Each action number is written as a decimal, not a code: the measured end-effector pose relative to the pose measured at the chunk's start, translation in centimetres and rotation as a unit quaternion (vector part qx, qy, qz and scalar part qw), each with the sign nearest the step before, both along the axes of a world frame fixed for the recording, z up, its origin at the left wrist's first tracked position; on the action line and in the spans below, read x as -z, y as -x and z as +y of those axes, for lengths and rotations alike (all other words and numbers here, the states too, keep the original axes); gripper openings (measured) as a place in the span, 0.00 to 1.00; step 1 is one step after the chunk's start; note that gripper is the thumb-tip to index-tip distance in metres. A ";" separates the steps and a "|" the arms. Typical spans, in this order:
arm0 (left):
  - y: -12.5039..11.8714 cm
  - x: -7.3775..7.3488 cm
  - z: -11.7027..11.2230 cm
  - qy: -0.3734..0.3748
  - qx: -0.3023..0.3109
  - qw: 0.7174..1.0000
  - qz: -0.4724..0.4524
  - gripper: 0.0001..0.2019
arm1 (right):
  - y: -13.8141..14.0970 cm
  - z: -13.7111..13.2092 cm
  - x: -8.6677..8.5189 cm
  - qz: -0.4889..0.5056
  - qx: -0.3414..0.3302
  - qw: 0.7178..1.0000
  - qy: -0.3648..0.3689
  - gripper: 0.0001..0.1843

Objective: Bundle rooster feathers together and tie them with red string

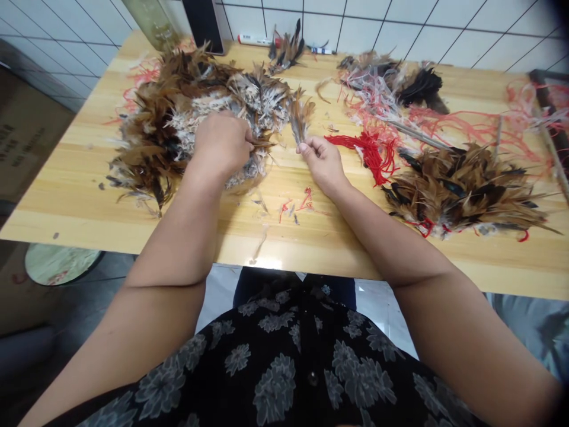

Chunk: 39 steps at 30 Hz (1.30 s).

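Observation:
In the head view, a big heap of brown and grey-white feathers [169,77] covers the left part of the table. My left hand [224,139] is over this heap, its fingers curled and pinched at brown feathers [263,143] on the right side of it. Part of its grip is hidden behind the back of the hand. My right hand [323,161] pinches a small bunch of feathers [301,118] by the quill ends, tips pointing away from me. Just right of that hand lies a bundle of red string [376,151].
Tied brown feather bunches [466,184] lie at the right. Pink plastic strands [471,127] and dark feathers [422,86] spread behind them. Against the tiled wall are a phone [203,26], a marker [258,40] and a greenish container [153,24]. Red scraps [306,198] lie near the front.

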<state>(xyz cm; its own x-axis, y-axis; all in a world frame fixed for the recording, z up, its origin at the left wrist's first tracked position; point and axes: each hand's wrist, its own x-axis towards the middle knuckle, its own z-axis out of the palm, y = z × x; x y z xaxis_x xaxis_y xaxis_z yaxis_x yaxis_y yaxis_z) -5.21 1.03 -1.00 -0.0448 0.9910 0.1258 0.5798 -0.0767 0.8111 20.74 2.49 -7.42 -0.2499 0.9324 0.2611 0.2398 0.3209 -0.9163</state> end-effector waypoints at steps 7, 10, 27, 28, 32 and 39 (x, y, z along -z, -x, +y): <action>-0.3 1.0 0.4 -0.043 -0.029 0.998 0.032 0.21 | 0.1 -0.3 -0.6 0.014 0.011 1.000 0.011 0.36; -0.6 -0.1 0.2 -0.043 -0.017 0.999 -0.009 0.20 | 0.1 -0.3 -0.5 0.016 0.007 1.000 0.009 0.36; -3.9 0.6 0.0 0.022 0.014 0.984 -0.176 0.19 | 0.3 -0.2 -0.3 0.019 0.001 1.000 0.003 0.35; -3.7 0.6 0.0 0.003 0.005 0.989 -0.150 0.18 | 0.3 -0.2 -0.3 0.016 0.001 1.000 0.002 0.35; -3.0 0.4 -0.4 -0.083 -0.006 0.994 -0.065 0.17 | 0.2 -0.1 -0.1 0.011 0.008 1.000 0.010 0.32; -3.5 0.4 -0.9 -0.008 0.091 0.994 0.064 0.16 | 0.2 0.1 -0.2 0.032 0.036 0.999 0.021 0.30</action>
<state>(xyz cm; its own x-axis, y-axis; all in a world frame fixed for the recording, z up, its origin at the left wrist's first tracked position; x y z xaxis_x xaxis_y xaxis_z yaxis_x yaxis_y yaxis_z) -1.68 0.15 -1.43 0.1518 0.9791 0.1351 0.6531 -0.2020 0.7299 20.51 2.55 -7.27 -0.1668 0.9578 0.2342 0.2012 0.2655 -0.9429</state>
